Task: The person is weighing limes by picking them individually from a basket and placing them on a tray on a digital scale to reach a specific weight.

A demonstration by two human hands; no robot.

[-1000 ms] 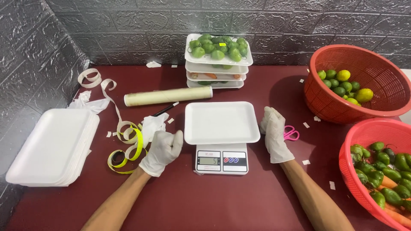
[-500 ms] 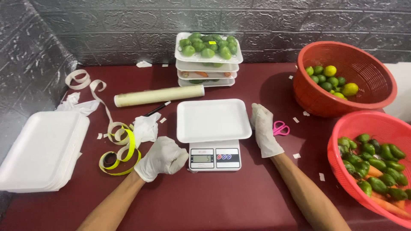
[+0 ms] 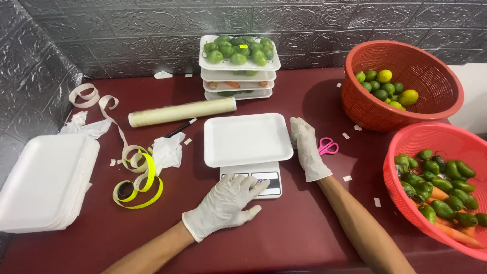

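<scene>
Both hands are gloved in white. The left hand lies loosely spread on the dark red worktop, its fingertips touching the front panel of a small digital scale; it grips nothing. The right hand rests flat and released just beside the right edge of the empty white foam tray that sits on top of the scale, touching or nearly touching it; I cannot tell which.

Behind the tray stands a stack of filled foam trays, the top one heaped with green limes and carrying a small yellow sticker. To its left lies a roll of cling film, with a dark pen just in front of it. A pile of empty white foam trays sits at the far left. Near it curl loops of yellow label tape and pale backing strip, beside crumpled white paper. Small white paper scraps dot the worktop.

Pink scissors lie just right of the right hand. Beyond, a red basket of limes stands at the back, and a second red basket, nearer, holds green peppers and carrots
</scene>
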